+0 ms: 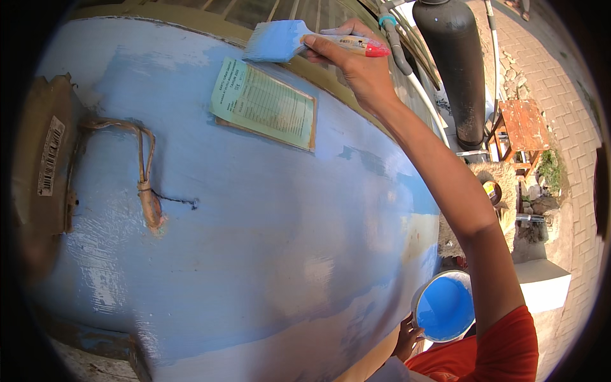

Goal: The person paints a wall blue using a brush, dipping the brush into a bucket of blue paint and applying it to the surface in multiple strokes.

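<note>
My right hand (pixel 358 62) grips the handle of a wide paintbrush (pixel 277 42), its bristles loaded with blue paint and lying against the wall close to the window frame. Below the brush, a green printed card (pixel 267 105) is fixed to the blue-painted wall (pixel 248 205). At the lower right, my left hand (pixel 408 336) holds the rim of a round bucket (pixel 444 305) of bright blue paint. The wall's paint is uneven, with wet, glossy patches and paler areas along the lower part of the picture.
A brown box (pixel 45 153) with a barcode label and a cable (pixel 148 191) stick out from the wall at left. Grey pipes (pixel 396 43), a dark cylindrical tank (pixel 448 71), a worn wooden stool (pixel 525 124), a pale block (pixel 544 286) and brick paving (pixel 580 191) are at right.
</note>
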`<state>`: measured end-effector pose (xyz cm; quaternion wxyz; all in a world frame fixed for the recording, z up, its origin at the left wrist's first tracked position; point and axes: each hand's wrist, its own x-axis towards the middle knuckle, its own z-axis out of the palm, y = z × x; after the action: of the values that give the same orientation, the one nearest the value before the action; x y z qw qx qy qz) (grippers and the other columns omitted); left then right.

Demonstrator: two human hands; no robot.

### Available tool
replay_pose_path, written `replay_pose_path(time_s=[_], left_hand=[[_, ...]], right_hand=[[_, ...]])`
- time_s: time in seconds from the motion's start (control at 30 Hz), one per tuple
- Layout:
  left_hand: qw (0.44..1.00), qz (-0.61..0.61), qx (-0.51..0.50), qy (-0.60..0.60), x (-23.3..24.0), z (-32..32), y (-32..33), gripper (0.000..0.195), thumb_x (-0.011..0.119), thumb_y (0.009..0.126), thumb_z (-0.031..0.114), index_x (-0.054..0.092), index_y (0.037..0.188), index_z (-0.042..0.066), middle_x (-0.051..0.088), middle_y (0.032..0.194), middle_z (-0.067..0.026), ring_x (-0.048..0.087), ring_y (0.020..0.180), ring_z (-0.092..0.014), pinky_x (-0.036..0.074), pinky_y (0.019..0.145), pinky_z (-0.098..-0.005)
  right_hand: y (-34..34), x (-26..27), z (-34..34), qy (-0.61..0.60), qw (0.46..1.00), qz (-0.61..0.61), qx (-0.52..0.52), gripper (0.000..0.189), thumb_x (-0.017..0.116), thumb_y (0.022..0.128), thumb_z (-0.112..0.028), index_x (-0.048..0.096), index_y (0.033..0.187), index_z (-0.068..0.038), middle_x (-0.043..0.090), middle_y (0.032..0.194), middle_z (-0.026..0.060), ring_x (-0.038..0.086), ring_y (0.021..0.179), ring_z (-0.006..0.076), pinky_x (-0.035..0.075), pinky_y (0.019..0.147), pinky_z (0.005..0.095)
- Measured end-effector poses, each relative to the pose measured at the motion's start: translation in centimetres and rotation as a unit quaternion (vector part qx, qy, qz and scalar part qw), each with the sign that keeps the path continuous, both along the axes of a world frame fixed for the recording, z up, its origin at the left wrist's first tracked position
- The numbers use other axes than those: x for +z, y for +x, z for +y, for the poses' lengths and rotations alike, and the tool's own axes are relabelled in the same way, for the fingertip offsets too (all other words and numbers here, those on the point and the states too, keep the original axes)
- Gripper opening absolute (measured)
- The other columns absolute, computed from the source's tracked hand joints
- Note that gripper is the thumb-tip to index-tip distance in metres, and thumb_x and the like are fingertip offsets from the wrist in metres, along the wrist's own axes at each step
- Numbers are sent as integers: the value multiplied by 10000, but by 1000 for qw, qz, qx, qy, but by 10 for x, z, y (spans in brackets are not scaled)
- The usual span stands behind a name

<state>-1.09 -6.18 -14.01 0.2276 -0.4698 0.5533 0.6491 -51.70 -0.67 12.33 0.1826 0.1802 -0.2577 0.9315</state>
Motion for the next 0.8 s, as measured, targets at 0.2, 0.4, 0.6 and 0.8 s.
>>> replay_pose_path(time_s=[0.2, 0.4, 0.6, 0.8], left_hand=[[1000, 4, -2, 6, -7, -2, 4, 678, 610, 782, 75, 220, 1334, 30, 428, 1230, -176, 491, 1098, -294, 494, 842, -422], [1000, 10, -4, 10, -16, -5, 9, 681, 607, 791, 107, 206, 1336, 38, 412, 1240, -175, 476, 1109, -295, 476, 862, -428], [999, 20, -46, 15, -26, -8, 15, 670, 600, 800, 137, 209, 1336, 45, 402, 1245, -174, 461, 1129, -298, 466, 880, -429], [999, 5, -26, 21, -26, -6, 15, 677, 610, 796, 140, 211, 1336, 51, 399, 1244, -171, 460, 1130, -299, 461, 886, -438]], right_hand=[[-5, -25, -3, 180, 976, 5, -122, 237, 740, 716, -169, 542, 746, -42, 602, 693, 40, 566, 641, 92, 451, 566, 224], [10, -22, 16, 235, 963, 17, -130, 235, 730, 726, -202, 567, 774, -40, 591, 694, 23, 540, 642, 85, 435, 598, 233], [4, -2, 8, 118, 969, 109, -187, 201, 725, 727, -184, 601, 810, -50, 614, 729, 37, 563, 694, 92, 437, 608, 231], [-6, -28, -3, 214, 955, 103, -178, 213, 729, 722, -194, 598, 813, -53, 613, 726, 36, 560, 686, 103, 434, 603, 239]])
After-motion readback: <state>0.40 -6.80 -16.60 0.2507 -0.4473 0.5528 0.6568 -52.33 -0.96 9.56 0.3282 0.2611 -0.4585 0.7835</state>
